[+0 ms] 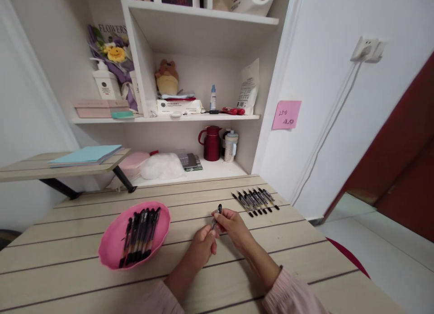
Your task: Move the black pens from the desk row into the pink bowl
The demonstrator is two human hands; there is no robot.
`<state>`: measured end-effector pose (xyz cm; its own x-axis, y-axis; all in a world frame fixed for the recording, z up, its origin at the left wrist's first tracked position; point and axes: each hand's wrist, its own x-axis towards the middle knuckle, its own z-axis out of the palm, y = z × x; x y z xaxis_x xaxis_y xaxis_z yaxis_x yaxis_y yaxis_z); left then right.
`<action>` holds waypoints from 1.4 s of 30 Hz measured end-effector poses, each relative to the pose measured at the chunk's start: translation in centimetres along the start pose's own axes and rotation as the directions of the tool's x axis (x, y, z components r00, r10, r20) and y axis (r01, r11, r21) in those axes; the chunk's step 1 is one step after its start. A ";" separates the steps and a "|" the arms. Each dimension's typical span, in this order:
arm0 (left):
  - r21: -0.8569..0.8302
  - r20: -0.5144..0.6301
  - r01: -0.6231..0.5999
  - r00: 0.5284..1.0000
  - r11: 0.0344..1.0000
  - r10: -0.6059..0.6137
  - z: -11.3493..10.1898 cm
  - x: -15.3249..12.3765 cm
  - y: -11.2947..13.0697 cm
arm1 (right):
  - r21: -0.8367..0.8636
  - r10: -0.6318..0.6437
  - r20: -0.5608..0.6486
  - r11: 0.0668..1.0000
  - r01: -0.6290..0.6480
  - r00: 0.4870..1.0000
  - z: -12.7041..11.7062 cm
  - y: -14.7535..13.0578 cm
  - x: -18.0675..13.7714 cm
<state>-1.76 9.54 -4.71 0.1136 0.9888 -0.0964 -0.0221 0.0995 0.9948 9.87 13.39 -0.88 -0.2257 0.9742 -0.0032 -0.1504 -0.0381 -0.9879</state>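
Observation:
Above the middle of the table, both my hands grip one pen (219, 209) with a black end pointing up and away. My left hand (202, 242) pinches its lower part; my right hand (231, 225) has thumb and fingers closed round the upper part. Much of the pen's body is hidden by the fingers. To the left, a pink scalloped bowl (107, 246) holds several black pens (140, 235) lying side by side. On the right of the table, several pens (257, 201) lie in a slanted row, their black ends toward me.
A small raised shelf (20, 173) with blue paper (86, 154) stands at the table's back left. Behind the table, a white shelf unit (203, 20) holds a red jug (212, 144), a cup (231, 146) and bottles. A cable (325, 133) hangs along the right wall.

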 end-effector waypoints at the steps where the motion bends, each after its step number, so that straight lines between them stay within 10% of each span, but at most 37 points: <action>1: 0.003 -0.014 0.001 1.000 1.000 -0.001 0.0 -0.1 0.2 | 0.012 0.001 0.008 1.000 -0.001 1.000 -0.1 -0.1 -0.1; 6: 0.326 -0.189 -0.143 0.959 0.934 0.212 -1.4 -1.8 3.4 | 0.046 -0.031 -0.042 0.998 0.033 0.999 -1.0 0.0 0.0; 10: 0.799 -0.257 -0.097 0.837 0.593 0.483 -5.6 -3.7 8.2 | 0.007 0.003 -0.048 1.000 -0.002 0.999 -1.1 0.6 0.1; 15: 0.806 -0.551 0.451 0.807 0.383 0.210 -12.3 -5.1 10.3 | -0.035 0.012 -0.032 0.999 -0.013 0.999 -0.7 0.9 0.2; 19: 0.801 -0.574 0.523 0.809 0.292 0.127 -14.1 -5.3 9.4 | -0.046 0.006 -0.033 0.999 -0.007 0.999 -0.7 1.4 0.4; 26: 0.807 -0.579 0.537 0.802 0.247 0.147 -14.0 -5.0 8.8 | -0.418 -0.110 -0.046 0.905 0.081 0.993 -1.6 2.2 1.3; 33: 0.884 -0.391 0.240 0.851 0.402 0.351 -10.5 -4.6 8.6 | -0.932 -0.259 -0.330 0.243 -0.269 0.908 -6.7 0.1 1.6; 42: 0.881 -0.096 -0.070 0.942 0.468 0.320 -3.9 -3.6 4.6 | -0.887 -0.197 -0.456 0.175 -0.426 0.868 -9.5 1.2 2.5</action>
<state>-6.19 6.83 0.11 0.0048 0.9744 0.2248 0.8568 -0.1199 0.5016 18.24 17.88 -3.50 0.2727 0.9544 0.1213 0.9241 -0.2247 -0.3092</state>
